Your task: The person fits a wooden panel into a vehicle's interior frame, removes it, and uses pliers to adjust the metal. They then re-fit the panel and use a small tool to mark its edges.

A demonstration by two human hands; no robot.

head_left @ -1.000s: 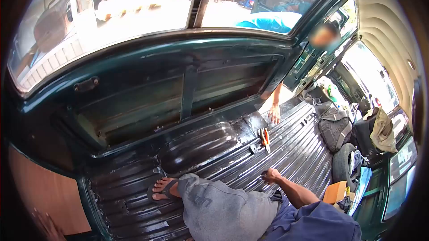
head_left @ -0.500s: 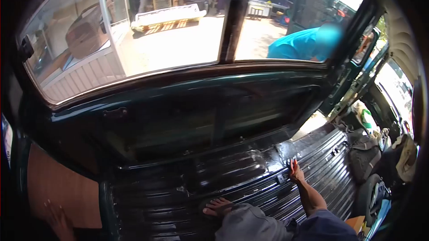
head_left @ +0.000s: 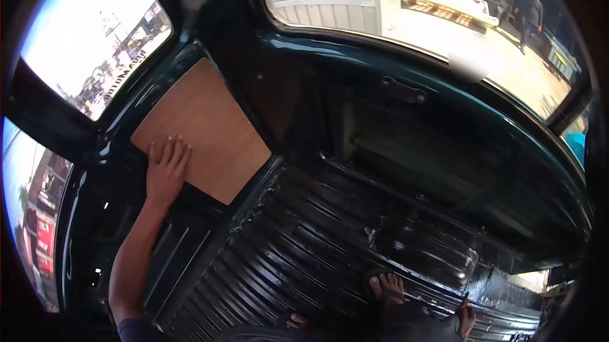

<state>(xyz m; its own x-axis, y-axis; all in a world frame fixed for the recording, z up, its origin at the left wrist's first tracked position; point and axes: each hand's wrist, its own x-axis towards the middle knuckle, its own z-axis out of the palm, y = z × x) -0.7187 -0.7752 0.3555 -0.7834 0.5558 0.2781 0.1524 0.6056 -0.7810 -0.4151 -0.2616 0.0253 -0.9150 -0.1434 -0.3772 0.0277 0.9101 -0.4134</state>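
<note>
My left hand (head_left: 167, 169) rests flat on a thin brown board (head_left: 222, 136), near its left edge, with the fingers stretched out. The board lies against the dark green inner side wall of a vehicle, in the corner beside the tall panel. At the lower right, my right hand (head_left: 468, 322) is closed around red-handled pliers (head_left: 465, 302). Only a small orange-red part and a dark tip of the pliers show. That hand is low over the ribbed black floor (head_left: 254, 266), next to my foot.
My sandalled foot (head_left: 387, 285) stands on the ribs. Windows (head_left: 95, 31) open the wall at left and above the long dark panel (head_left: 438, 152). Outside, a person (head_left: 531, 19) stands in a sunlit yard, and blue clothing (head_left: 575, 145) shows at the far right.
My view has swung left, toward the brown board. My left hand now lies plainly on it, nearer its upper part. The pliers remain in my right hand.
</note>
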